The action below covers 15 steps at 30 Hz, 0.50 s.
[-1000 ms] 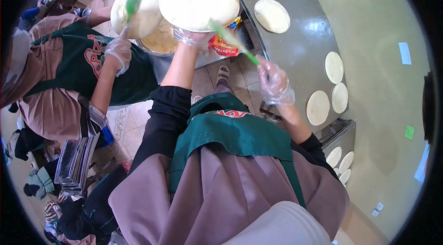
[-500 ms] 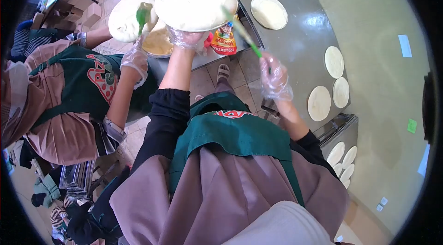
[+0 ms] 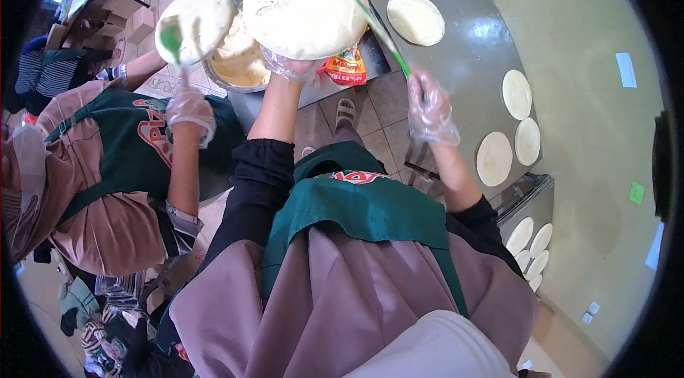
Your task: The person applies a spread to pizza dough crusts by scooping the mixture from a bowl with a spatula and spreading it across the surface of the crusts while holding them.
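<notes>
My left hand (image 3: 288, 64), in a clear plastic glove, holds up a round pizza base (image 3: 303, 11) from underneath, so most of its fingers are hidden. A pale, creamy layer covers the top of the base. My right hand (image 3: 431, 104), also gloved, is closed around the handle of a green spatula (image 3: 390, 43). The blade of this spatula is at the right edge of the base; I cannot tell whether it touches. Below and left of the base is a metal bowl (image 3: 246, 79) of pale yellow cream.
To the left, a co-worker in a green apron (image 3: 117, 139) holds another pizza base (image 3: 196, 22) and a green spatula (image 3: 171, 39). A red and yellow packet (image 3: 347, 68) lies beside the bowl. Several pale rounds, one a pizza base (image 3: 415, 19), lie on the metal table (image 3: 463, 43) at right.
My right hand and spatula have moved slightly right and down, and the base has shifted a little downward. The co-worker's base and spatula hand have moved left, showing more of the bowl.
</notes>
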{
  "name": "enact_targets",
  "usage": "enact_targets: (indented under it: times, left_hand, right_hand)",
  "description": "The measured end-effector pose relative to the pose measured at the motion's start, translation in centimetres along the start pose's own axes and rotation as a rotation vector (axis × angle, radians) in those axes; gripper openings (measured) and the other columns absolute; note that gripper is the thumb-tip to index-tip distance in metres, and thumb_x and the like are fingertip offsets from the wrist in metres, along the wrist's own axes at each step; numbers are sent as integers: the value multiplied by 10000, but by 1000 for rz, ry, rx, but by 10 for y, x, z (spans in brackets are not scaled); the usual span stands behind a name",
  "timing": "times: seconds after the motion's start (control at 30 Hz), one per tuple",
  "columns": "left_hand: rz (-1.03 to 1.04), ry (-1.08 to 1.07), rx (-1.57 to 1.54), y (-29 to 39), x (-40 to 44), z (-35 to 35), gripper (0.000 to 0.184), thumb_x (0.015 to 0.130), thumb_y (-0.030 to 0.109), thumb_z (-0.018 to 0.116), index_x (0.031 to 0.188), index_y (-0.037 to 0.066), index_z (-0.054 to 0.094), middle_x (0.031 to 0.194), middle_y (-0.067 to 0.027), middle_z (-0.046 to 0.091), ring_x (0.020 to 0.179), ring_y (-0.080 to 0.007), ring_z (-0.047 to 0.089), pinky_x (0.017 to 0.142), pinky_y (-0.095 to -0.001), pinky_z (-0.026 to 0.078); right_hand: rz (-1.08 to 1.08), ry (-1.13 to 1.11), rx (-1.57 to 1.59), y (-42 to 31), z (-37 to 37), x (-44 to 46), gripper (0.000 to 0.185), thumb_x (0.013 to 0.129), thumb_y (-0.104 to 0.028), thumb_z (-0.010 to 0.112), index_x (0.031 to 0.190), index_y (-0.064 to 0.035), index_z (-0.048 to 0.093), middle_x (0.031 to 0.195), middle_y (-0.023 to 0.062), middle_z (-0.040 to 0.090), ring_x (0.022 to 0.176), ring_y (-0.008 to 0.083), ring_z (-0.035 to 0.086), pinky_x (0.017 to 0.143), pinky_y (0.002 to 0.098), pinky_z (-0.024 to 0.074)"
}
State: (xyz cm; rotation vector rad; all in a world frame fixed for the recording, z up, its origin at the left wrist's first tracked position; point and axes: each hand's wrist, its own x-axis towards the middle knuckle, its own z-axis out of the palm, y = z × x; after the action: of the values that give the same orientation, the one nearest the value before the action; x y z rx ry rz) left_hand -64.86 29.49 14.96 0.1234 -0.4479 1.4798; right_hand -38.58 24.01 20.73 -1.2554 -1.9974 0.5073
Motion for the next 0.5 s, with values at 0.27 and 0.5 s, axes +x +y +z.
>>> enact_targets:
  times: [0.27,0.5]
  left_hand:
    - [0,19,16,-6,1,0,595,927,501,332,1387,123,320,1394,-121,396,1262,-299,407,1048,-465,348]
    - [35,102,90,-3,-4,2,592,929,499,329,1387,124,323,1393,-120,399,1261,-298,409,1048,-461,349]
  right_hand:
    - [-51,-91,33,5,14,-43,174,844,-82,597,1015,-58,622,848,182,646,706,340,640,606,388,510]
    - [53,-178,143,-29,-6,-23,173,887,-95,555,1046,-46,600,798,158,637,685,283,632,625,351,498]
